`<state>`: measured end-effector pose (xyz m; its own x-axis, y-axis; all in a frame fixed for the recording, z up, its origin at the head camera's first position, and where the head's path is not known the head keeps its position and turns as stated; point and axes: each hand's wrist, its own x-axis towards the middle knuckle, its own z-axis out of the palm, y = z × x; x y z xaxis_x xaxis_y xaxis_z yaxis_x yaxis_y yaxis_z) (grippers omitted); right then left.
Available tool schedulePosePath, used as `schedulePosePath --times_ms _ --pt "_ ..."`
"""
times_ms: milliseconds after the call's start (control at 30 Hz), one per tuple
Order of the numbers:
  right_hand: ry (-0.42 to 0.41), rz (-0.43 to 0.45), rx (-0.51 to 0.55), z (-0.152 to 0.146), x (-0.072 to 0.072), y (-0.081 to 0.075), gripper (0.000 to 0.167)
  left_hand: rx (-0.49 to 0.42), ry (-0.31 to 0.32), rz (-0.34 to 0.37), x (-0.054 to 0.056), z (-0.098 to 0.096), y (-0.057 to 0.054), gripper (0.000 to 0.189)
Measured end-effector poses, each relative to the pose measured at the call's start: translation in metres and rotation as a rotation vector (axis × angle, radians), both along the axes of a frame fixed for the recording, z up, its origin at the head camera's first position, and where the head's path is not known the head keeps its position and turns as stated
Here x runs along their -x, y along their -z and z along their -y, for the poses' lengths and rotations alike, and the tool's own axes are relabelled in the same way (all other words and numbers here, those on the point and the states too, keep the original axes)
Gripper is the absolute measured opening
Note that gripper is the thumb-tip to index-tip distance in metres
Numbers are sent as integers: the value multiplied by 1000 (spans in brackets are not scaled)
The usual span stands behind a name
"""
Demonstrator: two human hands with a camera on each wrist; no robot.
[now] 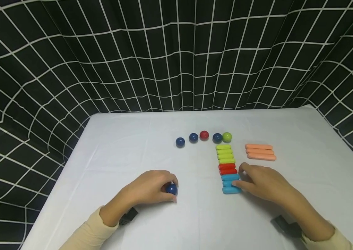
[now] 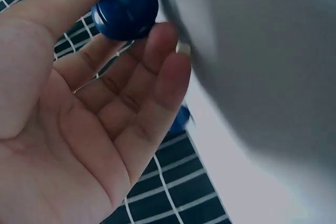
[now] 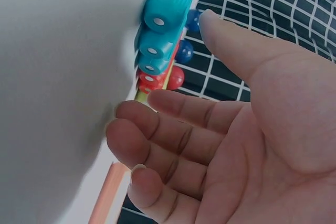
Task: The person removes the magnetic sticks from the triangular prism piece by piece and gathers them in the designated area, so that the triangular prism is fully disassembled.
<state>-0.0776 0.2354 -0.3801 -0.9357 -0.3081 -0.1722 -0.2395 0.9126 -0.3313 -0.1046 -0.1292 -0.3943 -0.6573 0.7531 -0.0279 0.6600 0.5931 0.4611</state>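
Observation:
My left hand [image 1: 153, 187] grips a glossy dark blue ball [image 1: 171, 189] between thumb and fingers, low over the white table. In the left wrist view the same ball [image 2: 127, 9] sits between the thumb and fingertips, away from the palm. My right hand [image 1: 265, 182] is beside the near end of a column of short sticks, its fingers loosely bent around no object. Its thumb reaches over the light blue sticks [image 1: 231, 190], and the other fingertips are just right of the red sticks [image 1: 227, 169]. The right wrist view shows the blue sticks' [image 3: 160, 19] ends, each with a white dot.
Yellow-green sticks [image 1: 224, 151] continue the column away from me. Behind them runs a row of balls: blue [image 1: 180, 142], blue [image 1: 193, 138], red [image 1: 204, 135], blue [image 1: 217, 138] and green [image 1: 227, 136]. Three orange sticks [image 1: 260, 152] lie to the right. A black gridded curtain [image 1: 182, 62] surrounds the table [image 1: 117, 146].

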Motion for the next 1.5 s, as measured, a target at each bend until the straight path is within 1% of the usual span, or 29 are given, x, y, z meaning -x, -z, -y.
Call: schedulePosePath --times_ms 33,100,200,267,300,333,400,500,600,667,833,1133,1333,1500 --pt "0 -1 3 0 0 0 53 1 -21 -3 5 3 -1 35" --pt "0 1 5 0 1 0 52 6 -81 -3 18 8 -4 37" --pt "-5 4 7 -1 1 -1 51 14 -205 9 43 12 -6 41" --pt "-8 3 3 -4 1 -2 50 21 -285 14 61 10 -6 42" --pt "-8 4 1 -5 1 -2 50 25 -314 12 70 7 -6 42" --pt "-8 4 0 -6 0 -2 50 30 -338 8 78 4 -5 42" --pt "-7 7 2 -7 0 -2 51 49 -362 -7 92 -3 -3 43" --pt "-4 10 5 -7 -2 0 50 91 -377 -30 106 -13 -1 43" --pt "-3 5 9 -6 -3 1 50 127 -391 -33 111 -19 -1 43" --pt "-2 3 11 -6 -4 2 50 134 -393 -24 112 -21 0 44" --pt "-2 -3 15 -6 -5 2 49 108 -384 -2 110 -25 -1 48" --pt "-6 -15 15 -6 -6 5 50 101 -377 -2 112 -29 1 49" --pt "-10 -16 20 -6 -6 4 48 98 -380 10 114 -30 2 51" --pt "-17 -26 17 -6 -5 2 49 84 -383 22 115 -28 2 56"
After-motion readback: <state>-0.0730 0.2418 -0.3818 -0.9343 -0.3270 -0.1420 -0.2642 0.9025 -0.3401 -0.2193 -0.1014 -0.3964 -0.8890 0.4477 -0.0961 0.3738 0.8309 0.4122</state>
